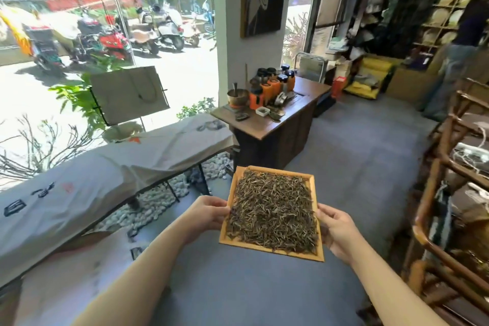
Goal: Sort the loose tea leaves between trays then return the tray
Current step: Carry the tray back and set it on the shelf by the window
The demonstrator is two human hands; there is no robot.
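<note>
A square bamboo tray (267, 248) is held in the air over the grey floor, roughly level. It is covered edge to edge with dry, dark green-brown loose tea leaves (272, 210). My left hand (209, 210) grips the tray's left rim, thumb on top. My right hand (337, 229) grips the right rim the same way. Both forearms reach in from the bottom of the view.
A long bench draped in white cloth (105, 174) runs along the window at left. Ahead stands a dark wooden tea table (280, 124) with orange jars and a bowl. Wooden chairs (449, 193) crowd the right. A person (465, 42) stands by shelves at far right.
</note>
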